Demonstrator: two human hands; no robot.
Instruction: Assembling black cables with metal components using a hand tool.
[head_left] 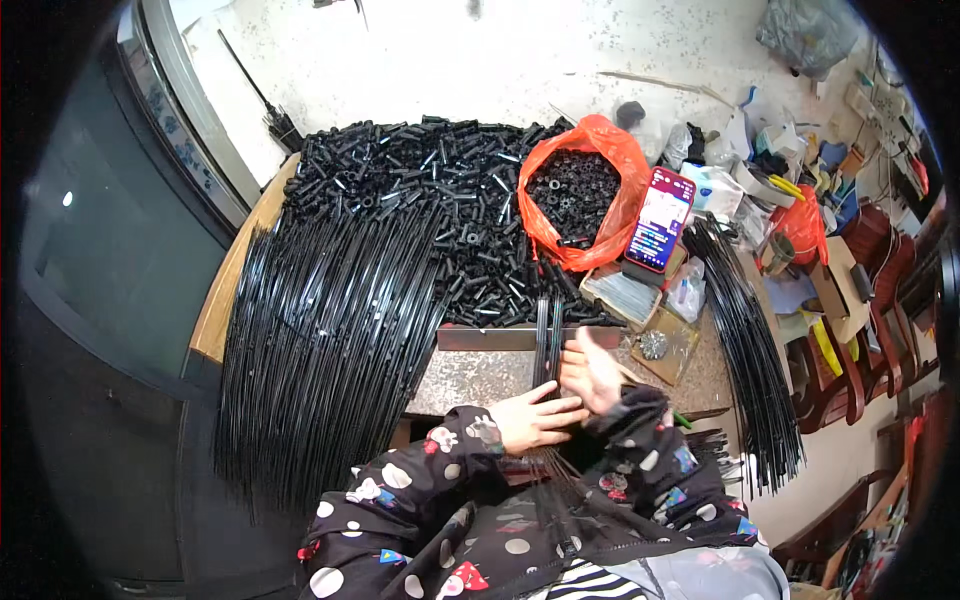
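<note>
A bundle of thin black rods (548, 345) runs from the pile's near edge back toward my lap. My left hand (535, 420) lies across it, back upward, thumb and fingers reaching over the rods; part of its grip is hidden underneath. Against the bundle's right side is my right hand (592, 375), turned on edge with its fingers stretched out. Just beyond the hands, a long dark reddish strip (485, 338) borders a heap of short black tubular pieces (400, 165). The rods' lower ends hang blurred in front of my jacket.
Many long black rods (320, 350) hang over the table's left side, with another bunch (745, 350) at right. An orange plastic bag (530, 205) holds small black parts. Beside it stand a lit phone (660, 222) and a box of thin pieces (622, 292). Clutter and reddish chairs (850, 370) occupy the right.
</note>
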